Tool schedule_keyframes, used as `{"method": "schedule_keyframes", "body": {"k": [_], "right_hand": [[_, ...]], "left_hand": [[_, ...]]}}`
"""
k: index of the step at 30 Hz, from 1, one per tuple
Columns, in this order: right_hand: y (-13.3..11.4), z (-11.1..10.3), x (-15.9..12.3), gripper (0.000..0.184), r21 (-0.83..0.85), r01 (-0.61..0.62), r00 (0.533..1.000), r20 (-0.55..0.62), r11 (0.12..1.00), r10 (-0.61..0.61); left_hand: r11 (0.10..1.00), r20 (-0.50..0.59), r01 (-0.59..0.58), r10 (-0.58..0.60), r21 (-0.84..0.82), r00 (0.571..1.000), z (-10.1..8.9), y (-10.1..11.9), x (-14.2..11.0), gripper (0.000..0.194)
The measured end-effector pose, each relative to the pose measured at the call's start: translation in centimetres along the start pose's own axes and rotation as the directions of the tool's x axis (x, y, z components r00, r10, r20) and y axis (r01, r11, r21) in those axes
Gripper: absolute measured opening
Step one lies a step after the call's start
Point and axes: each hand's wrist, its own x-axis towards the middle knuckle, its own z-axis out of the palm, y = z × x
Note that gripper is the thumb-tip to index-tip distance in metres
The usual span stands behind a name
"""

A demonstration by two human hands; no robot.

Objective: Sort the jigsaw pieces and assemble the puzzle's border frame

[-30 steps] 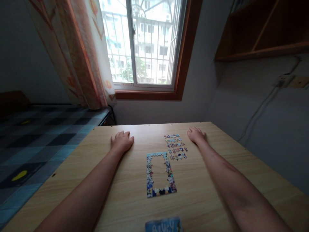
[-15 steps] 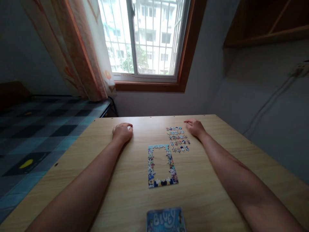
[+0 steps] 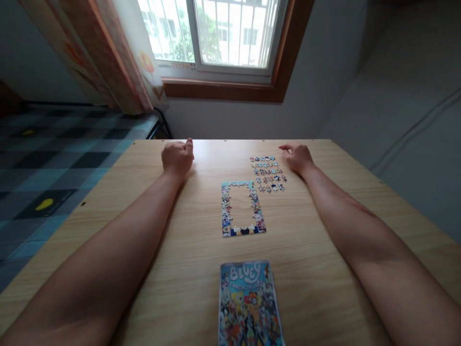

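My left hand (image 3: 177, 157) rests on the far left part of the wooden table, closed in a fist with the thumb on top; nothing shows in it. Across from it, my right hand (image 3: 299, 156) lies just right of the loose jigsaw pieces (image 3: 267, 171), its index finger stretched out to the left and the other fingers partly curled, holding nothing visible. The pieces are laid out in several short rows. Between my forearms lies a joined jigsaw border (image 3: 225, 211), a colourful rectangle with bare table inside. Neither hand touches it.
Closer to me on the table (image 3: 194, 288) is a puzzle box (image 3: 251, 302) with "BLUEY" on its printed picture. A bed with a checked cover (image 3: 82, 163) stands to the left. Beyond the table's far edge are a wall, a curtain (image 3: 118, 53) and a barred window (image 3: 234, 33).
The view has tipped down, bringing more of the puzzle box into sight. My left hand has closed into a fist with its thumb raised. My right hand stays beside the pieces.
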Motion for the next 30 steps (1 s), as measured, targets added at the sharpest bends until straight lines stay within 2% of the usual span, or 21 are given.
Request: {"method": "schedule_keyframes", "body": {"k": [5, 9, 13, 18, 24, 30], "right_hand": [[-0.2, 0.0, 0.0, 0.030, 0.023, -0.062, 0.996, 0.060, 0.998, 0.060], [-0.6, -0.3, 0.1, 0.030, 0.009, -0.064, 0.996, 0.065, 0.998, 0.063], [-1.7, -1.0, 0.4, 0.030, -0.025, -0.010, 0.999, 0.040, 1.000, 0.011], [-4.3, -1.7, 1.0, 0.030, -0.030, 0.115, 0.993, -0.029, 0.993, -0.116], [-6.0, -1.4, 1.4, 0.029, -0.059, 0.207, 0.973, 0.122, 0.977, -0.198], [-6.0, -0.6, 1.3, 0.026, -0.088, 0.185, 0.965, 0.206, 0.979, -0.164]], "left_hand": [[0.997, 0.046, 0.063, -0.065, 0.036, 0.997, -0.3, -0.1, 0.0, 0.053], [0.990, 0.052, 0.139, -0.140, 0.021, 0.989, -0.6, -0.4, 0.3, 0.046], [0.975, 0.087, 0.222, -0.220, -0.015, 0.972, -0.9, -0.5, 0.6, 0.041], [0.972, 0.126, 0.234, -0.232, -0.004, 0.965, -1.3, -0.2, 0.5, 0.041], [0.977, 0.045, 0.210, -0.212, 0.047, 0.976, -1.3, -0.5, 0.5, 0.044], [0.980, 0.028, 0.197, -0.197, -0.014, 0.980, -1.2, -0.7, 0.3, 0.047]]}}
